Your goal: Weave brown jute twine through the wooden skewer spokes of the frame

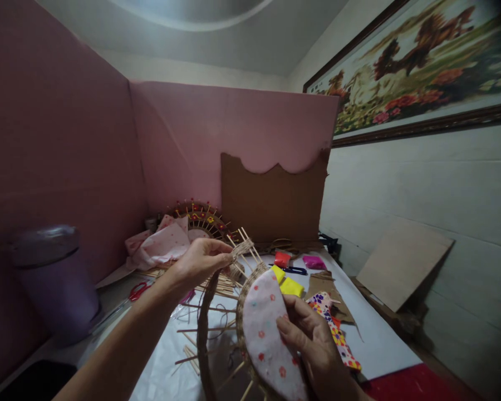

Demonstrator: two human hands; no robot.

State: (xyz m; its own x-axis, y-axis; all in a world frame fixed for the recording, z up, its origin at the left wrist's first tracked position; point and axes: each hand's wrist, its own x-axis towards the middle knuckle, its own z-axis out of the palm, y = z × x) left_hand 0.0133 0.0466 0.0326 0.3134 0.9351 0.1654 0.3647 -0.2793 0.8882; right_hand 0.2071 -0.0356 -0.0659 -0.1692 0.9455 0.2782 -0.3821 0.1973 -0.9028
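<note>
Currently the stick frame (239,318) is up over the surface (384,348) near its front edge, L hand (204,259) pinching its braid (242,248), R hand (311,334) clamped on its cloth disc (261,328). Prob. light, w/ fragile sticks (223,329); best held by disc.

Near centre: stick frame (264,328) (between left hand (206,257) and right hand (311,337)). Far edge of tabletop (371,340): cardboard panel (271,203), behind packets (281,259). Far left: cloth (165,245), before arch (202,215). Near left: tumbler (56,289).
</note>
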